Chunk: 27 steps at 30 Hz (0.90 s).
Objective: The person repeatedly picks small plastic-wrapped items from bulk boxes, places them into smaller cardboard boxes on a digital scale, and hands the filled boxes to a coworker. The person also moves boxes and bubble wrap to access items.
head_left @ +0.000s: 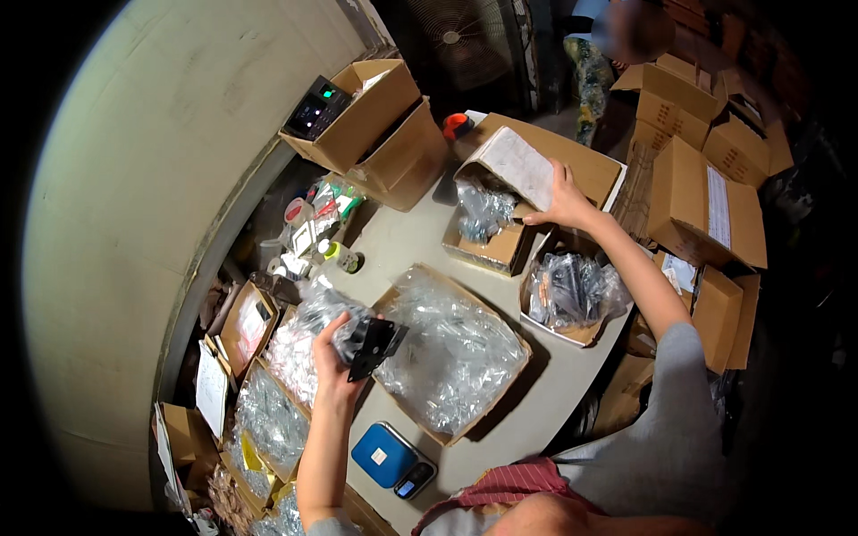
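My left hand (332,355) is closed around a black plate-like part with holes (374,347), and clear plastic film bunches beside it. Below and right of that hand lies a shallow carton of small clear plastic bags (451,362). My right hand (568,202) grips the edge of a tilted, white-faced cardboard piece (518,161); whether it is a box or a flap is unclear. Under it, a clear bag of dark parts (484,213) sits in a small cardboard box (487,257). Another open box with bagged dark parts (574,290) stands below my right forearm.
A blue-topped scale (384,454) rests near the front of the grey table (559,380). Several cartons of plastic bags (268,420) line the left side, near a small bottle (340,257). Stacked cartons (380,125) stand at the back; more boxes (706,201) are on the right.
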{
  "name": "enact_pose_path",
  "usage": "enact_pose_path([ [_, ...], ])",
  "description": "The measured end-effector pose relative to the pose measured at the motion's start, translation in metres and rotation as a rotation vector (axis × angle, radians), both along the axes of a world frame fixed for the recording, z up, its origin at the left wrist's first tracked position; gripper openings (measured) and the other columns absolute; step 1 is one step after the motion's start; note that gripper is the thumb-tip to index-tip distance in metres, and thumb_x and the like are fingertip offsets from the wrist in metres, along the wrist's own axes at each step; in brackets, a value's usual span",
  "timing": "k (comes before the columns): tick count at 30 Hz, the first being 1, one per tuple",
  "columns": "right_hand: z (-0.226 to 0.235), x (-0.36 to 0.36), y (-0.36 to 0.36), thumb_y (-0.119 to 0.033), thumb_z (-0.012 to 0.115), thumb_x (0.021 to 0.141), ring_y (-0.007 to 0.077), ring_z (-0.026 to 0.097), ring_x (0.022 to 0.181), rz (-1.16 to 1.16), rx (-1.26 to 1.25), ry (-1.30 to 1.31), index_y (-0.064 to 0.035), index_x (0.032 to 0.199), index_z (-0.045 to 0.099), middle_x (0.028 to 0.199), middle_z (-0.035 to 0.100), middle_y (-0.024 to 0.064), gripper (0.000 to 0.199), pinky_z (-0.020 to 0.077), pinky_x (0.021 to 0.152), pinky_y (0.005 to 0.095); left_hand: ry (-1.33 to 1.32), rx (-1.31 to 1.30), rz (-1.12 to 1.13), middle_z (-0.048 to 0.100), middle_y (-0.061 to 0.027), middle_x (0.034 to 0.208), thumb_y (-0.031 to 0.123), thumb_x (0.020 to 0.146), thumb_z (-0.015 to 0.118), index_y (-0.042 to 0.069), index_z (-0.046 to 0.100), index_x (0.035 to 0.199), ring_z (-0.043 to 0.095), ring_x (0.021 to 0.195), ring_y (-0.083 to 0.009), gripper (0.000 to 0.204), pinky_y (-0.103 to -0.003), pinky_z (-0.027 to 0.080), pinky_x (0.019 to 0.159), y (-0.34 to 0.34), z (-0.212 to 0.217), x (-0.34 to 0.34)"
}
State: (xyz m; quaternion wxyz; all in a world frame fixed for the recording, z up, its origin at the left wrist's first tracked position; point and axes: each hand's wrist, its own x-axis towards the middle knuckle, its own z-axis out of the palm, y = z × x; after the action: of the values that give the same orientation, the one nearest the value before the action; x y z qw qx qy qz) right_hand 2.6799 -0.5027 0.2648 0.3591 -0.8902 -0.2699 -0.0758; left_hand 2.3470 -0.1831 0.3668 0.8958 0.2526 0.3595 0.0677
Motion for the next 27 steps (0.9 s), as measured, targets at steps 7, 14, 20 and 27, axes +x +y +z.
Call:
enact_pose_path([
  [7,0.02,-0.011,-0.003,-0.017,0.09,0.05,0.0408,0.046,0.125,0.2,0.072,-0.265,-0.0036,0.136,0.036,0.13,0.046,0.0198,0.103,0.0415,0.104,0.0434,-0.045,0.134,-0.218,0.07,-0.0161,0.091,0.023,0.088,0.061,-0.002,0.064,0.099,0.069,0.082,-0.0277,0.028,-0.04,0.058,0.079,0.004,-0.039,0.091],
  [14,0.024,0.007,-0.016,-0.013,0.09,0.051,0.0395,0.053,0.116,0.018,0.221,-0.382,-0.0019,0.135,0.036,0.13,0.046,0.0208,0.1,0.0479,0.095,0.0439,0.021,0.189,-0.281,0.07,-0.013,0.087,0.023,0.087,0.062,0.001,0.065,0.095,0.067,0.072,-0.0249,0.024,-0.035,0.058,0.07,0.001,-0.049,0.149],
  [20,0.025,0.0,-0.022,-0.01,0.082,0.07,0.0216,0.054,0.115,-0.079,0.729,-0.261,-0.0031,0.139,0.034,0.126,0.05,0.013,0.084,0.0465,0.096,0.0355,0.041,0.407,-0.565,0.068,-0.0092,0.085,0.023,0.083,0.066,0.002,0.065,0.101,0.066,0.068,-0.0208,0.027,-0.034,0.057,0.065,-0.01,-0.072,0.215],
  [27,0.064,-0.045,-0.042,-0.024,0.074,0.078,0.0199,0.052,0.117,-0.031,1.137,-0.023,0.0012,0.139,0.038,0.129,0.051,0.0097,0.075,0.0348,0.106,0.0344,0.07,1.017,-0.726,0.063,-0.0227,0.117,0.032,0.081,0.074,-0.009,0.055,0.127,0.061,0.105,-0.0272,0.064,-0.039,0.049,0.087,-0.019,-0.153,0.311],
])
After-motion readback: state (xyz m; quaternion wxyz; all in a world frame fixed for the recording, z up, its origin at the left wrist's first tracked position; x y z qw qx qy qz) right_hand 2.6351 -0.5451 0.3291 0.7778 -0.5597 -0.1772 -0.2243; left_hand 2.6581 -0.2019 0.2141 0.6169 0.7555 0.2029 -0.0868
